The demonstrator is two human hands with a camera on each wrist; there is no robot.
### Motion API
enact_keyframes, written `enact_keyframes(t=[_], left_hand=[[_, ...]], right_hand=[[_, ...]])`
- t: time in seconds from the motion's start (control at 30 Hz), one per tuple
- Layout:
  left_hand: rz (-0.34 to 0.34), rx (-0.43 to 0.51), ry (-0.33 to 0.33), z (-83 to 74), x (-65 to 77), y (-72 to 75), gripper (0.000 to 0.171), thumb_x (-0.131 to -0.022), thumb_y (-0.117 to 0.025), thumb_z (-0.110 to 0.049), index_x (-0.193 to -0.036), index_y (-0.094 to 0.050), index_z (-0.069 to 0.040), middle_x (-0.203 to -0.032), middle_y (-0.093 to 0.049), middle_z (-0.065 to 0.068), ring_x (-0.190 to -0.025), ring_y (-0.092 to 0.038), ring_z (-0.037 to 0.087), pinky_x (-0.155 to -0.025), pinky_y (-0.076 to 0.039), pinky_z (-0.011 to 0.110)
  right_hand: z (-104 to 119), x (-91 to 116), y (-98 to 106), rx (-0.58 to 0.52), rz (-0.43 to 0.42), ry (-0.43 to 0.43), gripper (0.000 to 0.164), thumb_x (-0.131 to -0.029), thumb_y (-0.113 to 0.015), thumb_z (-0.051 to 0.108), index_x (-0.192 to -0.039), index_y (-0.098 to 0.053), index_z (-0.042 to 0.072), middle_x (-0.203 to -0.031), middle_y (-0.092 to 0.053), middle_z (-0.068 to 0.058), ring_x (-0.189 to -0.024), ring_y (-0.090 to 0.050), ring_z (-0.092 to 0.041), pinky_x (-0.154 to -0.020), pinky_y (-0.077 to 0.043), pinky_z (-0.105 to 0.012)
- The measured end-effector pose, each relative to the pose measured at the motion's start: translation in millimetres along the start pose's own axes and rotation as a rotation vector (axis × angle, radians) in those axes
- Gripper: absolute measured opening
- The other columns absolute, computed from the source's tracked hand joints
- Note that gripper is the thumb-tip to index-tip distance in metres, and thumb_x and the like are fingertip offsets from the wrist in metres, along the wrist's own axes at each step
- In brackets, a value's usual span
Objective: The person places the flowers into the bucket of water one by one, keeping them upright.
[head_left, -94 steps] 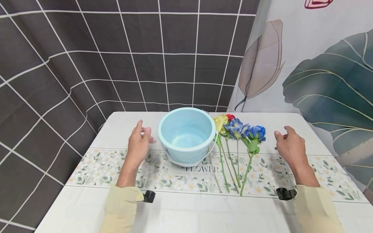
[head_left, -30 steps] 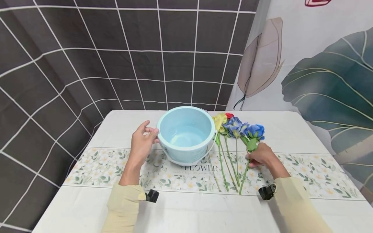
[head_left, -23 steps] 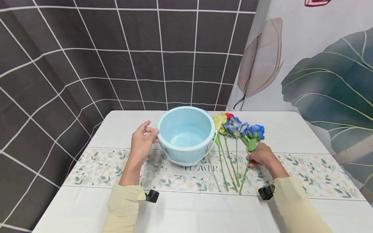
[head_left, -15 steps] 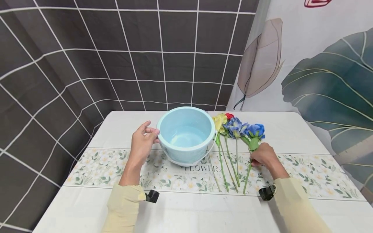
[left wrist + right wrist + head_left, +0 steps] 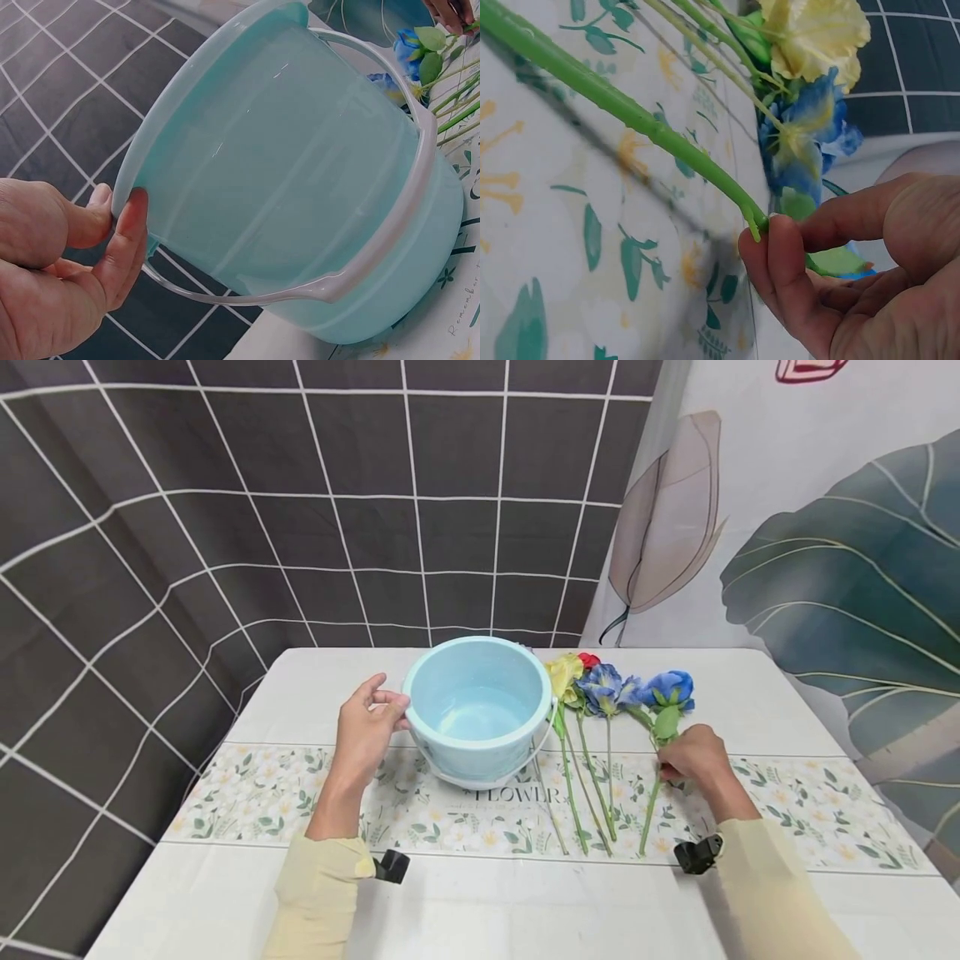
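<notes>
A light blue bucket (image 5: 480, 755) stands upright on the table, its white handle (image 5: 382, 244) hanging down at the near side. At the bucket's left, my left hand (image 5: 365, 727) pinches the rim between thumb and fingers, as the left wrist view shows. My right hand (image 5: 697, 757) pinches the green stem (image 5: 641, 124) of a blue artificial rose (image 5: 670, 690) just below its leaves. The stem is lifted a little off the cloth and casts a shadow there. Part of it is hidden by the fingers.
Yellow (image 5: 564, 677), red (image 5: 588, 661) and blue-violet (image 5: 602, 687) artificial flowers lie between bucket and right hand, stems toward me. A white tablecloth (image 5: 517, 902) with a floral band covers the table. A dark gridded curtain (image 5: 457, 535) hangs behind.
Both hands have come inward from beside the things: the left took hold of the bucket rim, the right grasped the blue rose's stem. The rose has since shifted right and up from the other flowers.
</notes>
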State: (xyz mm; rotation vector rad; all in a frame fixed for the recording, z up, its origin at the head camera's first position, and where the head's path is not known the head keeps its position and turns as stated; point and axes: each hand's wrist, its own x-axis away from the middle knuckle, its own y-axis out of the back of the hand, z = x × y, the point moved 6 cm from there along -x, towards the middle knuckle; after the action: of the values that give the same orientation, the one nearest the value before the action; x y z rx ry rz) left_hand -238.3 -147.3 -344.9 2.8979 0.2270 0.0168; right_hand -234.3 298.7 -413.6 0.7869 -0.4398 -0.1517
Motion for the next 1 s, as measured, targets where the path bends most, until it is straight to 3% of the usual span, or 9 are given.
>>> enact_keyframes(t=[0.47, 0.73, 1.0], left_hand=[[-0.016, 0.007, 0.0, -0.2, -1.2, 0.1, 0.057, -0.096, -0.059, -0.013, -0.148, -0.036, -0.007, -0.11, -0.057, 0.011, -0.08, -0.069, 0.013, -0.077, -0.057, 0.021], [-0.014, 0.018, -0.003, -1.7, -0.9, -0.1, 0.057, -0.096, -0.059, -0.011, -0.148, -0.035, -0.006, -0.109, -0.057, 0.012, -0.078, -0.069, 0.011, -0.076, -0.057, 0.021], [-0.024, -0.028, -0.001, 0.5, -0.5, -0.2, 0.057, -0.096, -0.06, -0.017, -0.147, -0.037, -0.009, -0.107, -0.059, 0.01, -0.085, -0.07, 0.018, -0.102, -0.047, 0.038]], right_hand=[[0, 3, 24, -0.133, -0.118, -0.015, 0.013, -0.083, -0.057, 0.006, -0.082, -0.061, -0.006, -0.054, -0.064, -0.001, -0.057, -0.067, -0.017, -0.049, -0.043, -0.028], [9, 4, 31, -0.194, -0.176, 0.019, 0.014, -0.084, -0.057, 0.003, -0.089, -0.061, -0.009, -0.053, -0.062, 0.003, -0.051, -0.064, -0.009, -0.052, -0.051, -0.021], [17, 6, 36, -0.23, -0.191, 0.036, 0.017, -0.09, -0.058, 0.005, -0.1, -0.06, -0.009, -0.065, -0.064, -0.001, -0.056, -0.065, -0.009, -0.054, -0.053, -0.019]])
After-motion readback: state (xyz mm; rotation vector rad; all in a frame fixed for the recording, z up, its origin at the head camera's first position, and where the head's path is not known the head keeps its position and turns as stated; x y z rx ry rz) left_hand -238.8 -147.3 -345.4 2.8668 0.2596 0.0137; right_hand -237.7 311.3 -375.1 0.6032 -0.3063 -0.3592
